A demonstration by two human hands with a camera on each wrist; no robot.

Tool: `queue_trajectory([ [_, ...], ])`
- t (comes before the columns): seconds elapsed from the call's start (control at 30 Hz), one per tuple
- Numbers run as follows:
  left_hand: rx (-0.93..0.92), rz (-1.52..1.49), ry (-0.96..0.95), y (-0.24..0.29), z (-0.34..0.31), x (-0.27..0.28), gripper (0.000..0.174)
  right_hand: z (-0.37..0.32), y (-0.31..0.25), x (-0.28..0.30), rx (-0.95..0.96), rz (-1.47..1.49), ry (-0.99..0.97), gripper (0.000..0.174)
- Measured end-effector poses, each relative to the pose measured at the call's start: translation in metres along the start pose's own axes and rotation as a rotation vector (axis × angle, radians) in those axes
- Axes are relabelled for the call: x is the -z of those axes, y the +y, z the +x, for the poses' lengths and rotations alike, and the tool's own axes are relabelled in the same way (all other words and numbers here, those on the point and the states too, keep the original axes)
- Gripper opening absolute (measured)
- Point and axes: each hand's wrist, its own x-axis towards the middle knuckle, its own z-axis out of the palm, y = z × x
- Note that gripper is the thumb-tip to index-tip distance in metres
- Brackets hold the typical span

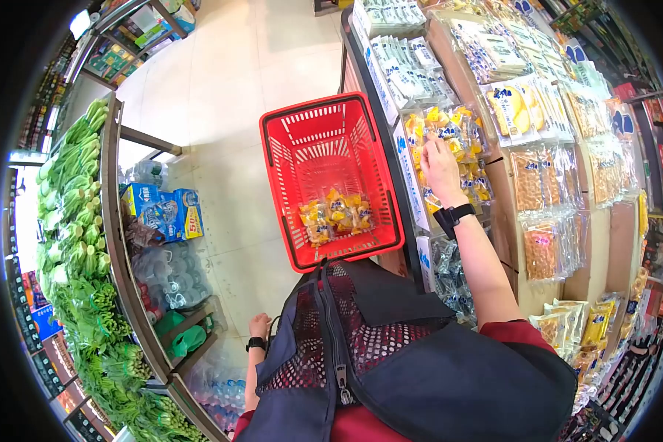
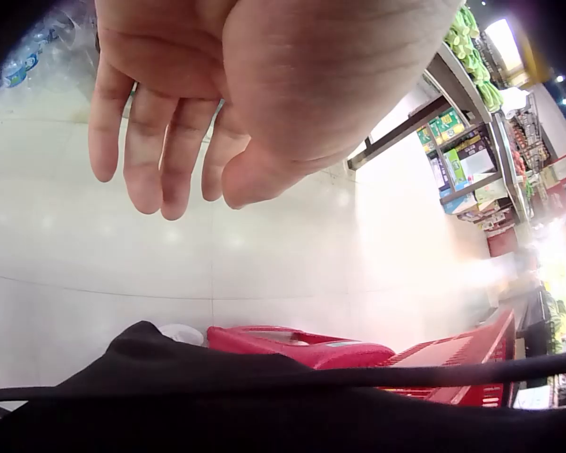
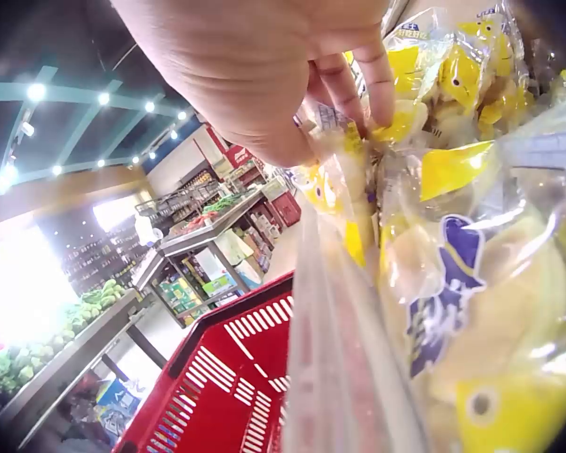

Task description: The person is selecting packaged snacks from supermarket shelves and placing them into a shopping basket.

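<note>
right hand [image 1: 442,173] reaches into a display stand [image 1: 502,191], its thumb and bent fingers against the stock there; whether they pinch any one piece cannot be told. left hand [image 2: 217,85]: relaxed, fingers extended, holding nothing. second in size to the stand, a red basket [image 1: 317,177] is just beside it, ahead of the person. yellow-marked packets [image 1: 465,132] fill the section under the right hand; similar bagged packets [image 1: 339,214] lie at the basket's near end. for a sound pick, one wrapper is best taken lightly between thumb and fingers on opposite faces, sparing the contents, and drawn clear of its neighbours, since slick film may cling or slide; a low release over the basket would probably spare the goods a knock. lettering, in falling size: "50" can be read on a blue-and-yellow pack [image 1: 162,215] at the left of the head view; a white-edged blue emblem [image 3: 448,283] marks the packet nearest the right wrist camera, its brand not legible.
</note>
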Motion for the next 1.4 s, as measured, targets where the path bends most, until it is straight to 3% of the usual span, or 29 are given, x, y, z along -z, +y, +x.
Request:
queue_trajectory([
  [0.13,-0.055,0.048,0.014,0.007,-0.016,-0.002,0.027,0.003,-0.014,0.010,-0.055,0.016,-0.008,0.018],
  [0.2,-0.047,0.051,0.032,0.016,-0.021,-0.004,0.028,0.003,-0.033,0.022,-0.089,-0.020,0.173,0.019],
  [0.3,0.014,0.038,0.025,0.015,-0.009,-0.007,0.031,-0.015,-0.057,0.029,-0.053,0.116,0.186,0.021],
  [0.37,0.010,-0.164,-0.033,-0.014,0.023,-0.006,0.032,-0.035,-0.081,0.023,-0.067,0.334,-0.047,0.015],
  [0.43,0.017,-0.265,-0.012,-0.003,0.027,-0.012,0.032,-0.069,-0.083,-0.020,-0.004,0.318,-0.465,0.021],
  [0.53,0.034,-0.256,0.035,-0.004,0.007,-0.011,0.032,-0.091,-0.083,-0.056,-0.138,0.287,-0.804,0.035],
  [0.63,0.077,-0.254,0.058,0.003,-0.015,-0.009,0.031,-0.096,-0.069,-0.116,-0.332,0.336,-0.965,0.038],
  [0.7,0.090,-0.265,0.078,-0.007,-0.023,-0.005,0.031,-0.106,-0.057,-0.155,-0.418,0.307,-0.961,0.042],
  [0.83,0.130,-0.256,0.166,-0.034,-0.051,0.001,0.030,-0.108,-0.050,-0.197,-0.661,0.350,-1.212,0.054],
  [0.87,0.108,-0.272,0.185,-0.045,-0.057,0.003,0.030,-0.115,-0.050,-0.210,-0.657,0.357,-1.223,0.054],
  [0.93,0.139,-0.293,0.210,-0.059,-0.075,0.004,0.030,-0.132,-0.050,-0.242,-0.802,0.420,-1.170,0.034],
  [1.03,0.189,-0.243,0.218,-0.080,-0.099,0.007,0.030,-0.128,-0.058,-0.246,-0.878,0.269,-1.166,0.039],
  [1.07,0.205,-0.171,0.200,-0.086,-0.103,0.009,0.030,-0.143,-0.052,-0.272,-1.054,0.277,-1.076,0.048],
  [1.1,0.214,-0.172,0.208,-0.078,-0.113,0.008,0.030,-0.165,-0.041,-0.307,-1.050,0.280,-1.087,0.048],
  [1.17,0.223,-0.149,0.293,-0.055,-0.138,0.001,0.030,-0.200,-0.027,-0.361,-1.249,0.145,-0.835,0.056],
  [1.23,0.185,-0.182,0.280,-0.064,-0.139,0.003,0.031,-0.181,-0.044,-0.340,-1.268,-0.008,-0.837,0.051],
  [1.3,0.182,-0.163,0.273,-0.056,-0.144,-0.001,0.031,-0.180,-0.037,-0.334,-1.251,0.517,-0.881,0.048],
  [1.4,0.188,-0.178,0.274,-0.052,-0.139,-0.002,0.031,-0.201,-0.020,-0.373,-1.245,0.478,-0.883,0.043],
])
